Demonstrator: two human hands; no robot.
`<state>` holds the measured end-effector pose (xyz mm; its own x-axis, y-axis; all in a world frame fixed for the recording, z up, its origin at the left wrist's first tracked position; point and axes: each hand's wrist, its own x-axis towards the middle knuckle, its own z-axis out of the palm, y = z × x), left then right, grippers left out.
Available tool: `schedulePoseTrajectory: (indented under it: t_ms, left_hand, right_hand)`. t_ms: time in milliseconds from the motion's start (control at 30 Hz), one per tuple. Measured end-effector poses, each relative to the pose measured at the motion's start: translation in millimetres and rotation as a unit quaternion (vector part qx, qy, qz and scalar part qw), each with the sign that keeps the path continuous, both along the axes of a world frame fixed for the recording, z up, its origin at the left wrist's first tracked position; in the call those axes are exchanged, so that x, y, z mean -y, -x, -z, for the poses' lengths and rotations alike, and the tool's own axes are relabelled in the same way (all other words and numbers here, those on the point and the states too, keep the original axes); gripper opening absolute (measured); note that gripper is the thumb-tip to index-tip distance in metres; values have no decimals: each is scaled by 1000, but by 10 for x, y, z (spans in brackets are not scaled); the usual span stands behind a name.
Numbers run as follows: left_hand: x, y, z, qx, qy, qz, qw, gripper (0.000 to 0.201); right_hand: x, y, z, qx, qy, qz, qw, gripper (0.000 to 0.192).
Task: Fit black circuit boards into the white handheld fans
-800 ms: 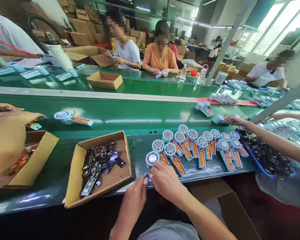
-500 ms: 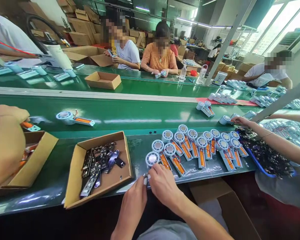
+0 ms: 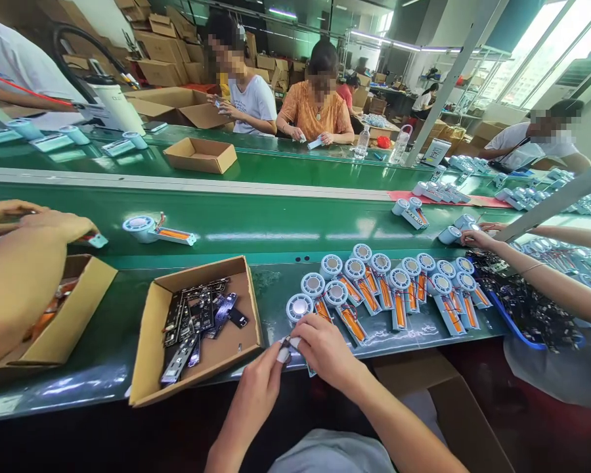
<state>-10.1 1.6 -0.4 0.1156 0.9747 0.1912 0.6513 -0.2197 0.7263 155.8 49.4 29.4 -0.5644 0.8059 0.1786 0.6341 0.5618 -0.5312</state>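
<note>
My left hand [image 3: 259,381] and my right hand [image 3: 328,351] meet at the bench's front edge, fingertips pinched together. White covers show on some fingertips. What lies between the fingers is small and mostly hidden. Just beyond them is a light-blue handheld fan [image 3: 299,307] with a round head; my right hand covers most of its handle, and an end pokes out below. Beside it several like fans [image 3: 400,279] lie in rows, their open handles showing orange cells and red wires. Left of my hands, a cardboard box [image 3: 249,295] holds dark circuit boards [image 3: 204,312].
A single fan [image 3: 140,226] lies on the green conveyor belt [image 3: 256,220]. At left, a co-worker's arm [image 3: 20,289] reaches over another cardboard box [image 3: 86,309]. At right, another co-worker's hand [image 3: 477,238] touches fans near a blue tray [image 3: 517,322] of dark parts. A metal post slants nearby.
My joined hands have shifted slightly left, and the fan handle's end now shows below my right hand. The lone fan on the belt has moved right. The left co-worker's hands have come together over the belt.
</note>
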Motion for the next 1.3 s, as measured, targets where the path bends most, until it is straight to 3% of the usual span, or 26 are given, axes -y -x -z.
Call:
schedulePoseTrajectory:
  t_ms: [167, 300, 467, 567, 733, 867, 933, 1033, 1200, 1300]
  left_hand:
    - [-68, 96, -15, 42, 24, 48, 998, 34]
    - [-55, 118, 52, 45, 39, 70, 996, 34]
    - [-63, 143, 127, 34, 43, 75, 996, 33]
    - [-102, 153, 113, 51, 39, 74, 995, 34]
    - [-110, 111, 52, 73, 42, 37, 996, 35]
    - [-18, 28, 87, 60, 31, -51, 996, 36]
    - [30, -25, 115, 66, 26, -80, 994, 38]
    - [72, -94, 110, 82, 42, -113, 989, 40]
    - [88, -129, -20, 128, 99, -139, 977, 44]
    - [99, -128, -66, 151, 107, -148, 972, 40]
  right_hand:
    - [-168, -170, -132, -58, 53, -62, 995, 23]
    - [-181, -220, -145, -32, 27, -122, 992, 16]
    - [-136, -187, 2, 7, -39, -110, 993, 15]
    - [-137, -140, 67, -4, -40, -92, 995, 13]
    - [-53, -209, -93, -50, -10, -22, 998, 18]
    - [158, -452, -213, -89, 37, 170, 981, 17]
    - [243, -542, -195, -68, 86, 217, 970, 20]
    - [275, -537, -124, -57, 123, 169, 976, 29]
    - [112, -344, -86, -61, -11, 72, 995, 26]
    - [24, -284, -145, -34, -29, 54, 998, 31]
